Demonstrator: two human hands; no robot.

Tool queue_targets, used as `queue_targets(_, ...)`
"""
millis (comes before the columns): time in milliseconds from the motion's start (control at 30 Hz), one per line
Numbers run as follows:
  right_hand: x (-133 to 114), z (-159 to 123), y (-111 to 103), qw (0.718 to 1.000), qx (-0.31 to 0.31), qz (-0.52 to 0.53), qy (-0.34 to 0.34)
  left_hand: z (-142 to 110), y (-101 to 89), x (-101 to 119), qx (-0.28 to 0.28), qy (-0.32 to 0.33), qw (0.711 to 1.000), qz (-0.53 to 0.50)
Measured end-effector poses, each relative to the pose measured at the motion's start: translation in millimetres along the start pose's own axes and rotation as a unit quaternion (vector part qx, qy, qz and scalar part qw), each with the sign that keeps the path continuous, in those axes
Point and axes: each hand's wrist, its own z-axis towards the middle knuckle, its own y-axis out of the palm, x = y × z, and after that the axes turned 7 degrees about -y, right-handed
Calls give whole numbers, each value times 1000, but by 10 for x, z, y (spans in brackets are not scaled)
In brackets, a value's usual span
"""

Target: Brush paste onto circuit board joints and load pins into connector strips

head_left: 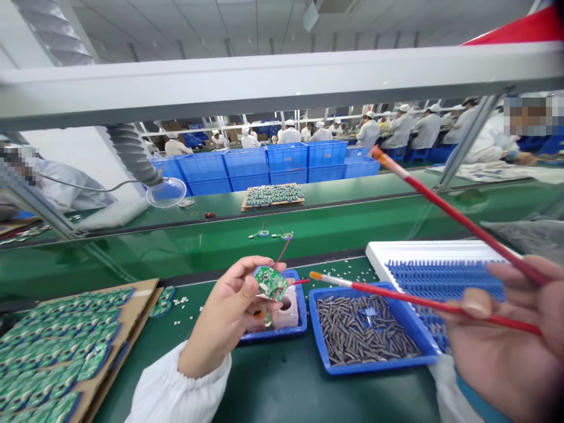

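Observation:
My left hand pinches a green circuit board by its edge; red wires stick out from it, and a small part hangs below. Two red-handled brushes are held in my right hand. The lower brush points its orange tip toward the board, apart from it. Its fellow, the upper brush, slants up and away to the left. Behind the board sits a blue tray with pale containers in it, partly hidden by my left hand.
A blue bin of dark metal cylinders stands before my right hand, beside a white tray of blue parts. Cardboard with rows of boards lies left. Behind runs a green conveyor carrying two small boards; a metal beam crosses above.

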Motion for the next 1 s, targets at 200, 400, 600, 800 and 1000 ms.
queue_targets(200, -65, -45, 195, 994, -86, 55, 32, -19, 77, -27, 37, -11, 994, 97)
queue_targets(400, -74, -53, 252, 984, -145, 93, 44, -18, 128, -66, 51, 3, 989, 136)
queue_targets(600, -37, -85, 289, 986, -128, 90, 55, -19, 149, -70, 63, 23, 989, 135)
queue_targets(800, -33, -88, 258, 990, -121, 68, 33, -20, 144, -61, 43, 8, 991, 128)
queue_targets(1000, -21, -56, 220, 991, -125, 45, -1, -5, 122, -89, 45, 3, 991, 124)
